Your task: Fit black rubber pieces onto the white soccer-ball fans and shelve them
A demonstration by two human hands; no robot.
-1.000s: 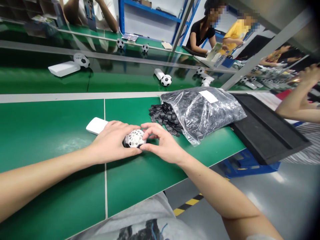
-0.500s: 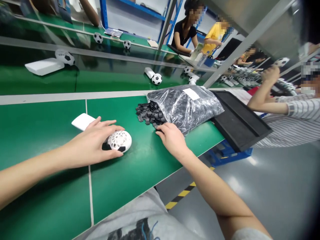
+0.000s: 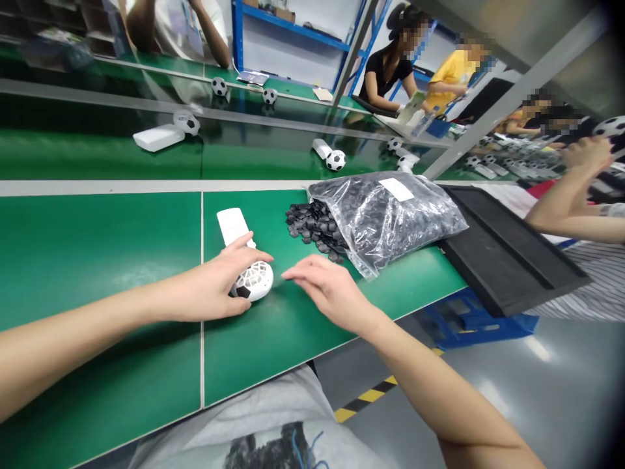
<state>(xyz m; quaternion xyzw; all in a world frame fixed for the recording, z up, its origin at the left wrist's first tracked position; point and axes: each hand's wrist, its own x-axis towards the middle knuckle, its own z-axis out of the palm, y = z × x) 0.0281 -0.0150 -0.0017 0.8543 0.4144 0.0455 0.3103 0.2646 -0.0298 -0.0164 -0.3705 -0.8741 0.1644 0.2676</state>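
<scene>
Two hands work at the green table (image 3: 97, 241): the left hand (image 3: 215, 283) curls around the football-patterned piece (image 3: 258, 280) on it, best braced firmly; the right hand (image 3: 329, 283), fingers narrowed, hovers beside, contents indiscernible, best aligned squarely.

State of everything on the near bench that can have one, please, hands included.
Left hand: closed around the soccer-ball head
Right hand: fingers extended close together, apart from the head; whether they pinch anything is unclear
Soccer-ball head: openwork side up, partly covered by the left hand
White handle: lying beyond the left hand, partly hidden
Clear plastic bag: open at its left end, filled
Black pieces: loose, partly spilled out
</scene>
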